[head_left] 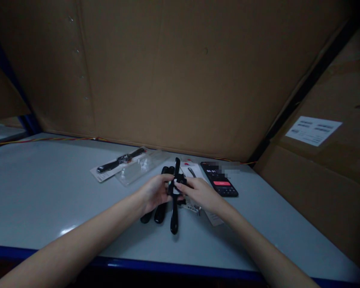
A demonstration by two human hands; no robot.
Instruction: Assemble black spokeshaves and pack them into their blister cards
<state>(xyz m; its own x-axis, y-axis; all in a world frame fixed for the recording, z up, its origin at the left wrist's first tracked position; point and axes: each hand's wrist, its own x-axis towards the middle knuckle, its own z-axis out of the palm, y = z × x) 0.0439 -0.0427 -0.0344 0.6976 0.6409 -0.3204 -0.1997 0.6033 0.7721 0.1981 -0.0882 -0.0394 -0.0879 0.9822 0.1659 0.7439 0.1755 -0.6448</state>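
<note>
A black two-handled tool that looks like a spokeshave is held upright in the picture, one handle toward me and the other away. My left hand grips its middle from the left, fingers curled. From the other side my right hand is closed at the same middle part, its thumb pressing near a small white patch. What the right fingertips pinch there is partly hidden. More black tools with long handles lie on the table under and beside my left hand. Behind my right hand are a printed card and packaging, partly covered.
On the grey table a similar black tool lies on a card, beside clear plastic packaging. A phone with a timer lies to the right. Cardboard walls stand behind and at the right; a thin cable runs along the back.
</note>
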